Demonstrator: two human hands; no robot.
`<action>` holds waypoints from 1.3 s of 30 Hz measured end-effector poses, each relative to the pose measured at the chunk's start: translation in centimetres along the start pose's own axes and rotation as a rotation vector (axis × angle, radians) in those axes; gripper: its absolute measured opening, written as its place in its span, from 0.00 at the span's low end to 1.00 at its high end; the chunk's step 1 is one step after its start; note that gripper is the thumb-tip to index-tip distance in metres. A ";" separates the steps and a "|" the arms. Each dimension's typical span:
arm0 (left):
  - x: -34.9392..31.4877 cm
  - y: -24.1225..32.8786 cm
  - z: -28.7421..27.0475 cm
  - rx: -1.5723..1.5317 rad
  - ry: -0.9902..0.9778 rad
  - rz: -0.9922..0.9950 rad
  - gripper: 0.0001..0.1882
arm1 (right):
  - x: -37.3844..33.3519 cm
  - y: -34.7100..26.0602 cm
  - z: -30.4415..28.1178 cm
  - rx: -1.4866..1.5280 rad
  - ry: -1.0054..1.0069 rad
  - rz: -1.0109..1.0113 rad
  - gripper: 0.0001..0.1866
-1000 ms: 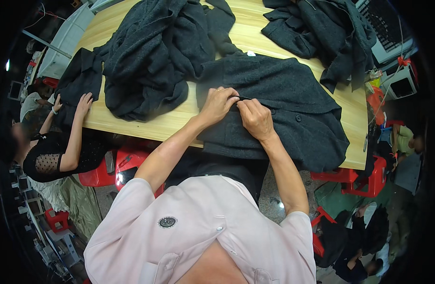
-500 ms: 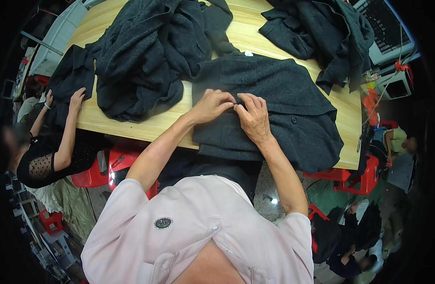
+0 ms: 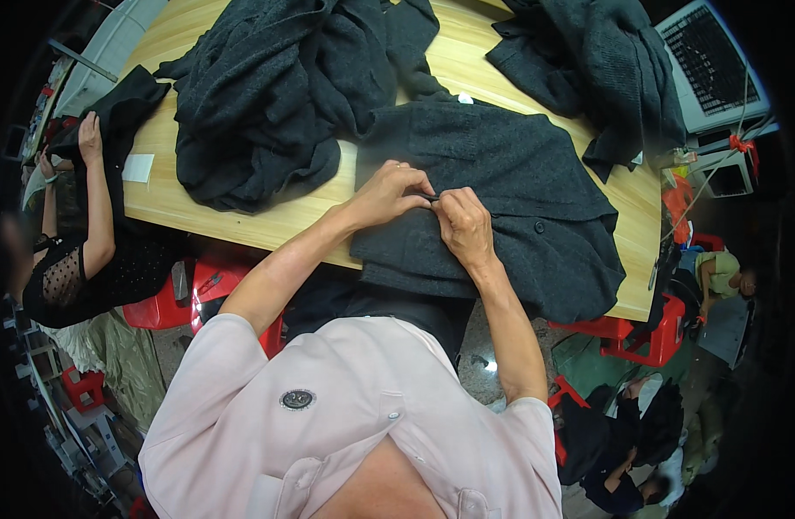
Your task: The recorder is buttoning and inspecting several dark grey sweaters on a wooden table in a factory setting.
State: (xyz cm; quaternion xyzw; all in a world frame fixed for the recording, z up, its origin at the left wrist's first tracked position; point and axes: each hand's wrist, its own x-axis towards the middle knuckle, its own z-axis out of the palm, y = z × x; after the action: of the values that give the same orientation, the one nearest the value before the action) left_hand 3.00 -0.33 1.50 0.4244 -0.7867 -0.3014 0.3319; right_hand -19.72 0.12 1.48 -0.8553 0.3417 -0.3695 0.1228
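One dark heap (image 3: pixel 259 121) is sitting left of the dark grey garment (image 3: pixel 536 164), which is lying on the near side of the wooden table (image 3: pixel 242 227), its long axis running left to right. My left hand (image 3: pixel 392 195) is resting over it, thumb and fingertips pinching a fold. My right hand (image 3: pixel 465 227) is meeting it just to the right, fingers curling around the same fold, tips hidden; neither is lying nearer the fold, though the right is sitting nearer the button (image 3: pixel 539 227). Against half a second ago, a co-worker's hand (image 3: pixel 90 137) at the left is raising dark cloth (image 3: pixel 131 105), a white card (image 3: pixel 138 168) is showing, and my right fingers are bunching instead of spreading
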 end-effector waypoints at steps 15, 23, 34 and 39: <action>-1.0 0.7 -0.2 0.257 -0.002 0.269 0.08 | -0.1 -3.0 0.2 -0.172 0.227 0.315 0.12; 0.1 3.8 1.2 0.452 0.030 0.005 0.13 | -5.7 0.2 -6.5 -0.234 0.117 0.562 0.06; 6.1 5.6 6.0 0.345 -0.050 0.020 0.11 | -5.6 2.8 -6.2 -0.378 0.027 0.288 0.11; 6.9 4.9 6.6 0.275 -0.025 -0.048 0.08 | -5.9 3.1 -5.5 -0.391 0.104 0.230 0.08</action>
State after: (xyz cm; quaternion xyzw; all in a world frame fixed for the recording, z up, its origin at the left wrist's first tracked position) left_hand -7.32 -2.83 3.15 0.4806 -0.8144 -0.2038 0.2536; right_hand -28.10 2.07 0.57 -0.7980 0.5079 -0.3237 -0.0216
